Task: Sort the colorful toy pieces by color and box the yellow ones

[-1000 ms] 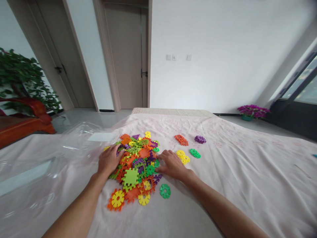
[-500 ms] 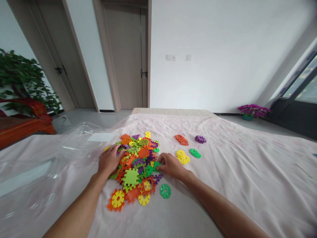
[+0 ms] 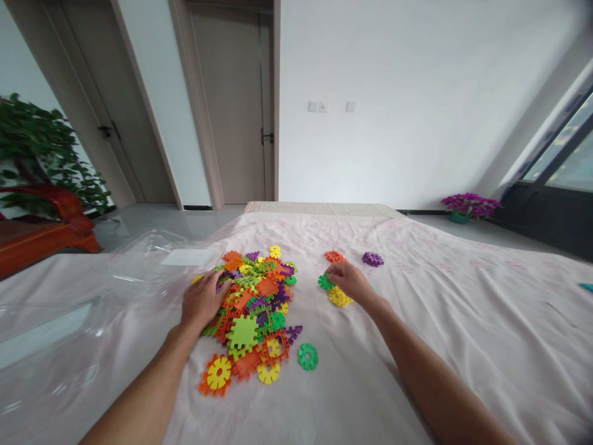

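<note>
Right hand (image 3: 354, 285) has a green disc (image 3: 325, 282) pinched in its fingers, near some yellow discs (image 3: 340, 297). Left hand (image 3: 202, 301) sits on the toy pile (image 3: 243, 301), left edge, can't tell from here if those fingers grip anything.

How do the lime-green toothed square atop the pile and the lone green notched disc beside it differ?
The toothed square has a filled middle; the notched disc has a hole. The square is lime; the disc is deeper green. The square rests on the pile; the disc lies on the cloth. Both are flat with notched edges.
</note>
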`<state>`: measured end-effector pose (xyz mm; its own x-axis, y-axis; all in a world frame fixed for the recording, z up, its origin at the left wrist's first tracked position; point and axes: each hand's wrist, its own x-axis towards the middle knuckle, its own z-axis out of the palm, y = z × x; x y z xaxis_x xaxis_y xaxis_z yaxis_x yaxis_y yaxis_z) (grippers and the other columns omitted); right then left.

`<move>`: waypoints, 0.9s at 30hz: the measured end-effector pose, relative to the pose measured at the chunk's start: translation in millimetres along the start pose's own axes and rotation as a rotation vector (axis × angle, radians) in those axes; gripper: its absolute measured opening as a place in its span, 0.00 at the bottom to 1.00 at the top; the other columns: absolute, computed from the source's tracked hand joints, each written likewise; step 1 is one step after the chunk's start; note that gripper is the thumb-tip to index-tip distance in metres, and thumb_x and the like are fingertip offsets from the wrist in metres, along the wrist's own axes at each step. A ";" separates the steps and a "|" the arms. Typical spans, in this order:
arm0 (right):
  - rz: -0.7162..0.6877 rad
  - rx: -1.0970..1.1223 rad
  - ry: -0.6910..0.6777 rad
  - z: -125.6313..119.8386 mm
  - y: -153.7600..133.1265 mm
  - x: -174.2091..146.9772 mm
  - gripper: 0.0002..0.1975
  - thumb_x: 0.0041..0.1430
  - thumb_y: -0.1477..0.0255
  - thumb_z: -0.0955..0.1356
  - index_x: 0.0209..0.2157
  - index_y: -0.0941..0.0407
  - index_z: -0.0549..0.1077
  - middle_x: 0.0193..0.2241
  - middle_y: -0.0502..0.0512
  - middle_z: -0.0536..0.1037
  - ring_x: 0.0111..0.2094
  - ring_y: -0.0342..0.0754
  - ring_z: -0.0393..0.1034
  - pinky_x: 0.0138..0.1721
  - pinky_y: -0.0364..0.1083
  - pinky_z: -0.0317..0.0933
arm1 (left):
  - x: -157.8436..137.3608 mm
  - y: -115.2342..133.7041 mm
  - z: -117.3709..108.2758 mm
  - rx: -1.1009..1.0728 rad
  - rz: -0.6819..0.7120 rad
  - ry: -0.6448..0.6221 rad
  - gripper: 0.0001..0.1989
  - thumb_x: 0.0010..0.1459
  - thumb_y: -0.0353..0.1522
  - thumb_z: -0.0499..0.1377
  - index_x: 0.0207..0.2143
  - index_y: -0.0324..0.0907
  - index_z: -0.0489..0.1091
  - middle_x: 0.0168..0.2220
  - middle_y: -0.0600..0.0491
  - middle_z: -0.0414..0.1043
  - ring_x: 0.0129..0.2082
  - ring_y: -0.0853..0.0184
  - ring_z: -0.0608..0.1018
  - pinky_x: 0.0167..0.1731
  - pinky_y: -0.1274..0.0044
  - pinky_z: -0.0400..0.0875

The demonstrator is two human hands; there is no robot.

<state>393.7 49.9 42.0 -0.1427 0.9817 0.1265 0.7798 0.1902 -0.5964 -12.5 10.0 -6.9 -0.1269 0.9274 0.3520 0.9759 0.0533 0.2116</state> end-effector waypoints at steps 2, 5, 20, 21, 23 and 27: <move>0.082 -0.068 0.072 -15.5 17.4 4.3 0.10 0.54 0.69 0.66 0.36 0.55 0.78 0.28 0.51 0.78 0.30 0.46 0.71 0.30 0.42 0.57 | 0.2 -0.5 0.2 -0.004 -0.001 0.000 0.27 0.66 0.48 0.45 0.59 0.45 0.66 0.60 0.46 0.69 0.59 0.59 0.70 0.58 0.67 0.62; 0.215 -0.156 0.120 -33.5 37.7 6.4 0.11 0.53 0.68 0.67 0.37 0.54 0.79 0.30 0.52 0.79 0.32 0.47 0.72 0.30 0.42 0.56 | 0.7 -1.3 1.0 -0.007 -0.005 -0.004 0.27 0.66 0.48 0.45 0.59 0.45 0.66 0.60 0.47 0.69 0.60 0.60 0.69 0.59 0.68 0.61; 0.267 -0.443 0.193 -43.7 51.5 3.2 0.14 0.56 0.64 0.68 0.42 0.52 0.79 0.43 0.59 0.78 0.45 0.55 0.71 0.38 0.47 0.59 | -0.1 1.2 -2.0 -0.012 -0.008 -0.006 0.28 0.66 0.48 0.44 0.59 0.45 0.66 0.60 0.47 0.68 0.60 0.59 0.70 0.59 0.67 0.62; 0.233 -0.431 0.179 -43.2 44.3 2.4 0.13 0.57 0.64 0.68 0.41 0.53 0.79 0.43 0.59 0.79 0.44 0.54 0.71 0.38 0.46 0.59 | -0.2 1.8 -2.6 -0.010 -0.007 -0.005 0.28 0.66 0.48 0.44 0.59 0.45 0.66 0.60 0.47 0.69 0.60 0.59 0.70 0.59 0.67 0.61; 0.157 -0.357 0.084 -40.3 26.5 -0.4 0.12 0.56 0.66 0.68 0.40 0.53 0.79 0.39 0.57 0.80 0.40 0.51 0.72 0.36 0.45 0.59 | -0.5 2.9 -3.6 -0.005 -0.008 -0.003 0.28 0.66 0.48 0.44 0.59 0.44 0.66 0.60 0.47 0.69 0.59 0.59 0.70 0.59 0.67 0.62; -0.057 -0.202 -0.245 -26.1 -14.9 -12.9 0.10 0.50 0.68 0.71 0.36 0.53 0.80 0.33 0.52 0.80 0.33 0.47 0.73 0.32 0.42 0.58 | -0.4 2.6 -3.2 -0.005 -0.010 0.005 0.27 0.65 0.48 0.46 0.59 0.44 0.67 0.59 0.46 0.69 0.58 0.58 0.71 0.57 0.67 0.63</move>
<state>399.9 34.0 70.0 -0.3132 0.9482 -0.0538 0.8678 0.2627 -0.4217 -10.6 8.6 -3.5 -0.1371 0.9251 0.3542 0.9738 0.0604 0.2190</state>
